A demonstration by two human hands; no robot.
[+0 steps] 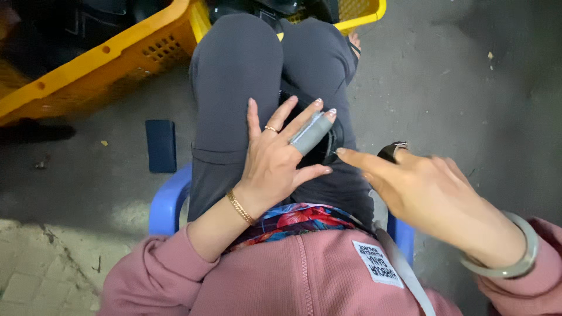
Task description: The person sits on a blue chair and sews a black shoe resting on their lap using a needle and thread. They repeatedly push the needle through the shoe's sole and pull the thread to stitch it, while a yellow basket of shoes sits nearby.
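I am sitting on a blue plastic chair (167,202) and looking down at my lap in dark grey trousers. My left hand (275,158) lies on my thigh with its fingers spread. Its index finger is wrapped in grey tape, and it wears a ring and a gold bracelet. Under its fingertips sits a black object (331,146), mostly hidden. My right hand (433,193), with a pale bangle at the wrist, reaches in from the right. Its index finger points at the black object and its other fingers curl around a small black and silver piece (392,151).
A yellow plastic crate (117,58) stands on the concrete floor at the upper left, and another (363,14) beyond my knees. A flat dark blue object (160,145) lies on the floor left of the chair. Pale paving shows at the bottom left.
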